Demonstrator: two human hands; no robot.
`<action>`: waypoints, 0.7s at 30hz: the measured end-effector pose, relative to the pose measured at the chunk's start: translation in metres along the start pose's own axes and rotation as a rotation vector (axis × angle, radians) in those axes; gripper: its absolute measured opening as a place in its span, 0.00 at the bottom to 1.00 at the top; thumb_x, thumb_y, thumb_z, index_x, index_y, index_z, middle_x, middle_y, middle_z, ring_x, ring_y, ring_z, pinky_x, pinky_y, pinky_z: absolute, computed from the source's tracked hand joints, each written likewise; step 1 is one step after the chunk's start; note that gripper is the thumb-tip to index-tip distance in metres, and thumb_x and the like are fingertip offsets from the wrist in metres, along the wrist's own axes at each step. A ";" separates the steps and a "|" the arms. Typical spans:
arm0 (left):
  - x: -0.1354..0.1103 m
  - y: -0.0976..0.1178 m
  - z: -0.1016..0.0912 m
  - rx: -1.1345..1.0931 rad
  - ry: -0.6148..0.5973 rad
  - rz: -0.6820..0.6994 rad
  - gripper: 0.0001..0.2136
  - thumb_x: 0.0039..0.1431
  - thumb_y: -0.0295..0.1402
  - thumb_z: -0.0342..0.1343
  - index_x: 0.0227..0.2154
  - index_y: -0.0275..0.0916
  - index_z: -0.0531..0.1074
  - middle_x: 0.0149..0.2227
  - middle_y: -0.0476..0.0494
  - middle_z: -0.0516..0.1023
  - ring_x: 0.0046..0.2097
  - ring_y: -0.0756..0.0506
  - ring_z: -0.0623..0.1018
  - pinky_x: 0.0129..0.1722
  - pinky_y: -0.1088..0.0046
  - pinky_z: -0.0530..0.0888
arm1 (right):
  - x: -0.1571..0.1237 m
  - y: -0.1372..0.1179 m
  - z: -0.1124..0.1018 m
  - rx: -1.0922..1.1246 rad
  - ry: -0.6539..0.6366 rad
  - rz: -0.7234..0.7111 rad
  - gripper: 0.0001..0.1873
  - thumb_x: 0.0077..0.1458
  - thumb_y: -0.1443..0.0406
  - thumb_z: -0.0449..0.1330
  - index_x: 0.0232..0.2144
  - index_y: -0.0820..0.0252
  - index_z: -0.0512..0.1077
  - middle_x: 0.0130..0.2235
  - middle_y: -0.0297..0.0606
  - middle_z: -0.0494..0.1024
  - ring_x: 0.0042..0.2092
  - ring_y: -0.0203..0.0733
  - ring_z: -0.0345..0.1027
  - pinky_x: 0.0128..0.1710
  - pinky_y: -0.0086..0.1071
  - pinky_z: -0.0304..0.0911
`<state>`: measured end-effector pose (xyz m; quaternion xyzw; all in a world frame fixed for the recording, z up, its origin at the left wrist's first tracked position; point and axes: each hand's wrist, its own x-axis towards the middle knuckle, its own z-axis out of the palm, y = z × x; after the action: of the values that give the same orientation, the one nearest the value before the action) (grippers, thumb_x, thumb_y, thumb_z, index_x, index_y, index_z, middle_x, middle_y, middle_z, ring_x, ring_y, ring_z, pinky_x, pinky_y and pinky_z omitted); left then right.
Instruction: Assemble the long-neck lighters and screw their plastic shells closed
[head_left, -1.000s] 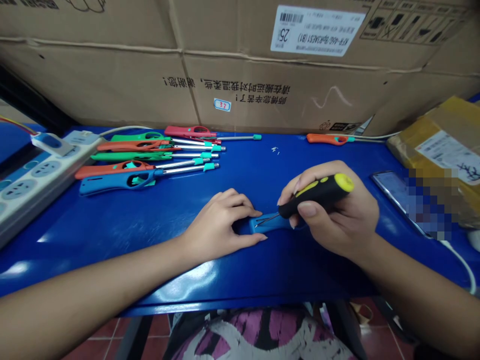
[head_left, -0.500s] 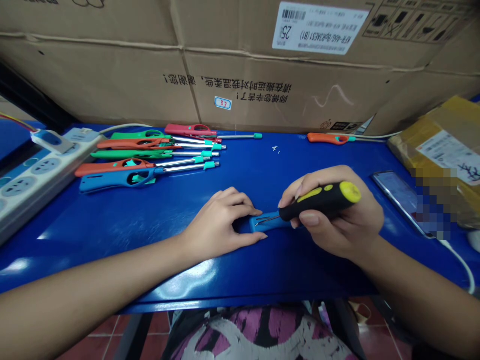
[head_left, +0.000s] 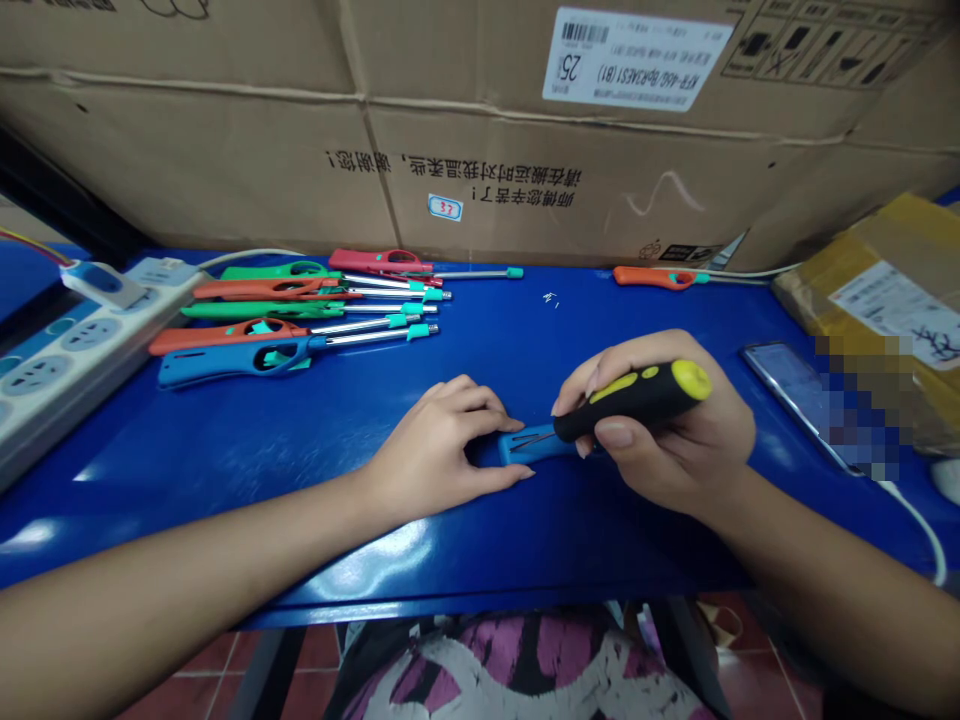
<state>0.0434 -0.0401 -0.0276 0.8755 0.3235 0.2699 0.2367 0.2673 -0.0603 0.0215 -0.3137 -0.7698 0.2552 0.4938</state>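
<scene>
My left hand point(head_left: 450, 445) lies on the blue table, thumb and fingers closed around the end of a blue lighter handle point(head_left: 514, 444). In my right hand point(head_left: 667, 440) is a screwdriver point(head_left: 637, 400) with a black and yellow grip, held at a slant. Its thin metal shaft points left and down to the slotted end of the blue lighter, between my left thumb and fingers. Whether the tip is inside the slot I cannot tell. The rest of the blue lighter is hidden under my right hand.
Several long-necked lighters point(head_left: 277, 320) lie in a group at the back left, beside a power strip point(head_left: 90, 335). One orange lighter point(head_left: 652, 278) and small white bits point(head_left: 551, 299) lie further right. A phone point(head_left: 802, 405), a taped box point(head_left: 892, 310) and a large carton point(head_left: 465, 130) border the table.
My right hand and the screwdriver have shifted slightly left, and the shaft has tipped a little. My left hand stays on the blue lighter.
</scene>
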 end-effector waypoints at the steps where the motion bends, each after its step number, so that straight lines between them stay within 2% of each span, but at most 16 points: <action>1: 0.000 0.000 0.000 0.000 0.000 -0.001 0.14 0.57 0.43 0.67 0.41 0.40 0.79 0.39 0.46 0.79 0.41 0.44 0.74 0.45 0.63 0.71 | 0.000 0.000 0.000 0.005 -0.001 0.006 0.09 0.59 0.64 0.64 0.40 0.53 0.68 0.36 0.37 0.77 0.34 0.40 0.75 0.28 0.32 0.69; 5: 0.000 0.000 0.000 0.002 0.003 0.003 0.15 0.56 0.43 0.67 0.41 0.40 0.79 0.39 0.45 0.79 0.41 0.44 0.74 0.45 0.62 0.71 | 0.000 0.001 0.001 0.043 -0.004 0.024 0.09 0.59 0.64 0.64 0.40 0.53 0.68 0.34 0.35 0.77 0.30 0.38 0.73 0.27 0.32 0.69; 10: -0.001 -0.001 0.000 0.005 0.007 0.007 0.15 0.57 0.43 0.67 0.42 0.40 0.79 0.39 0.45 0.79 0.41 0.44 0.74 0.45 0.62 0.71 | -0.001 0.003 0.001 0.051 0.029 0.050 0.10 0.59 0.60 0.66 0.40 0.53 0.68 0.34 0.36 0.77 0.31 0.38 0.73 0.24 0.30 0.67; 21: -0.001 0.000 0.001 0.000 0.009 0.011 0.15 0.56 0.43 0.67 0.42 0.39 0.79 0.38 0.45 0.79 0.40 0.44 0.74 0.44 0.62 0.72 | -0.001 0.003 0.001 0.089 0.017 0.053 0.10 0.59 0.61 0.65 0.41 0.52 0.68 0.33 0.35 0.78 0.29 0.38 0.72 0.23 0.30 0.67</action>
<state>0.0434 -0.0410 -0.0283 0.8761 0.3200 0.2748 0.2337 0.2676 -0.0593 0.0186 -0.3140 -0.7449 0.2996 0.5067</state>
